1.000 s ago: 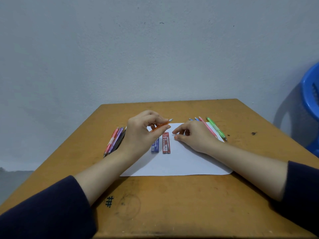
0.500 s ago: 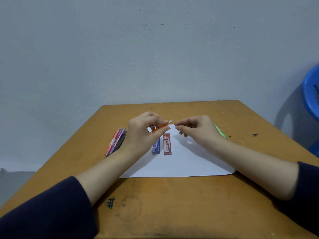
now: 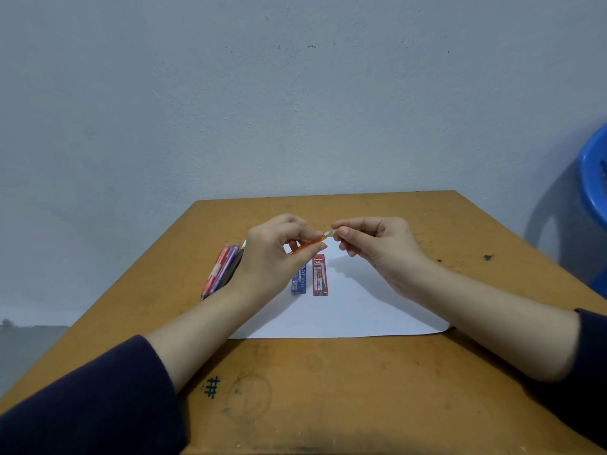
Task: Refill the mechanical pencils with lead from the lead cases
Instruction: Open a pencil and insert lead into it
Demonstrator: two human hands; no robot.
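Left hand: curling round an orange pencil.
Right hand: newly lifted, pinching the pencil's pale end.
Meaning: likely opening it for lead.

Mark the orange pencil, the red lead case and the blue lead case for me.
orange pencil (image 3: 311, 244), head view, on the exposed stretch of its barrel.
red lead case (image 3: 320, 275), head view, on the middle of its printed face.
blue lead case (image 3: 299, 283), head view, on its uncovered lower half.
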